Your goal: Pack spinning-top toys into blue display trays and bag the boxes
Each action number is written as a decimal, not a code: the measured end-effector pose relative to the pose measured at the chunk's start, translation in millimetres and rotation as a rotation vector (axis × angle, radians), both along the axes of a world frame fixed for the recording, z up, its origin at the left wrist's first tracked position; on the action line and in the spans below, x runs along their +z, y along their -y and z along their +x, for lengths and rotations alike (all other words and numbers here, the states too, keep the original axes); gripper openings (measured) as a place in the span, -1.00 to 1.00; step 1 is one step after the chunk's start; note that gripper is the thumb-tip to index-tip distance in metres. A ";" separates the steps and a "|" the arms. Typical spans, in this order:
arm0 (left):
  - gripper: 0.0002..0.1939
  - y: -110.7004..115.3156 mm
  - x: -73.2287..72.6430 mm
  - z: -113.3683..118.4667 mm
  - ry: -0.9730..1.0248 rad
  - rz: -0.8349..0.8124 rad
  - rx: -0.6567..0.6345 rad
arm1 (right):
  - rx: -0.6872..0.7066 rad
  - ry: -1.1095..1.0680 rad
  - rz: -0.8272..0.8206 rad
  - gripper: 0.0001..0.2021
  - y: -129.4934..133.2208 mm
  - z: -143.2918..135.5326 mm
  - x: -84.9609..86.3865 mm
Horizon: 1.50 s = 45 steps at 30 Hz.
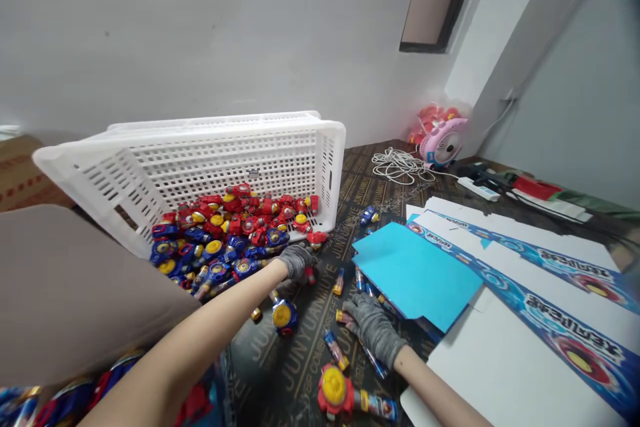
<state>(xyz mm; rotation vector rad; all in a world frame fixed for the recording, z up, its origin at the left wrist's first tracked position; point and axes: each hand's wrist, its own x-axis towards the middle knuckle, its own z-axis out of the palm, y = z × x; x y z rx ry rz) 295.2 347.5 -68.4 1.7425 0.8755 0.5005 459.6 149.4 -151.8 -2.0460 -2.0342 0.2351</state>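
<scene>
Tube (343, 316) touches knit-gloved right hand (371, 324), fingers curled; left hand (297, 261), by glossy red toy (311, 275), fingers' hold unclear.

Pale wall (225, 33) at the far side, dark floor (270, 373) with gold letters, pink fan (447, 145) far right

The gloved left hand (296, 261) is beside the red and blue toys (214, 249) spilling from a white basket (250, 127). The gloved right hand (373, 327) is at a small tube (343, 316), near a blue sheet (417, 270). A pink fan (444, 145) stands farther back, beside coiled cord (397, 165).
</scene>
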 end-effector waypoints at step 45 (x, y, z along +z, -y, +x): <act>-0.60 171.5 93.4 -34.0 0.212 -0.211 -0.041 | -0.077 -1.324 -0.100 -0.48 81.7 -51.6 107.5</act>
